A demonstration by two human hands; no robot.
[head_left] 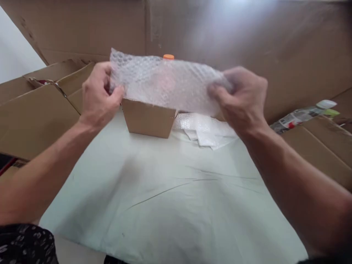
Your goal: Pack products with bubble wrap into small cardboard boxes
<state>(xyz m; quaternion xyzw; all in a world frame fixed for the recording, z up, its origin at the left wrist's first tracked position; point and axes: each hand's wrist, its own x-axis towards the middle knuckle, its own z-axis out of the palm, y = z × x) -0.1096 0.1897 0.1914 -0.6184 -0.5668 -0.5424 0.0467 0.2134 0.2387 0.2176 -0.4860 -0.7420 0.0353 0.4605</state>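
A strip of bubble wrap is stretched out between my two hands, above the table. My left hand pinches its left end between thumb and fingers. Its right end is gripped by my right hand, slightly blurred. Behind the wrap, an orange cap shows over the top edge, with a pinkish shape faintly visible through the film. A small cardboard box stands below and behind the strip, its top hidden by it. More bubble wrap sheets lie in a loose pile right of that box.
An open cardboard box stands at the left. At the right is another carton with a clear plastic bottle lying at its far side. Pale green cloth with creases covers the table. Tall cardboard panels rise behind.
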